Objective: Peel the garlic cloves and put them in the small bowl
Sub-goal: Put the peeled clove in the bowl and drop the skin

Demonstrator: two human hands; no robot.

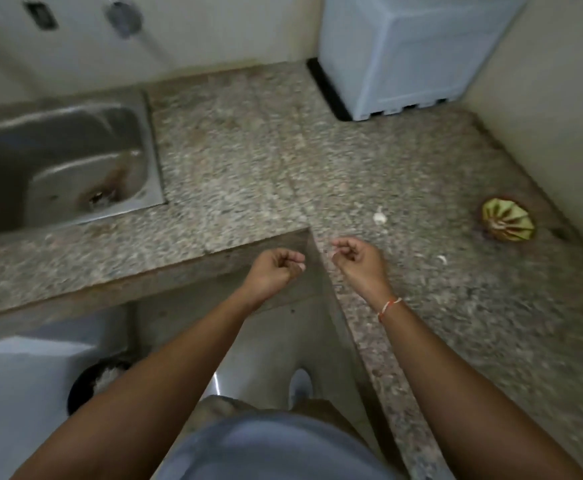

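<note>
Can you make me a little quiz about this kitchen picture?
1. True or false: the bowl sits on the counter by the right wall.
2. Which hand wears a thread bracelet? A) left hand B) right hand
3. Fill in: the garlic clove lies on the ____.

Key: 1 true; 2 B; 3 counter.

We are seeing a small white garlic clove (380, 216) lying on the speckled grey stone countertop (248, 161), well apart from a small green-ribbed round bowl (507, 220) sitting near the wall.
</note>
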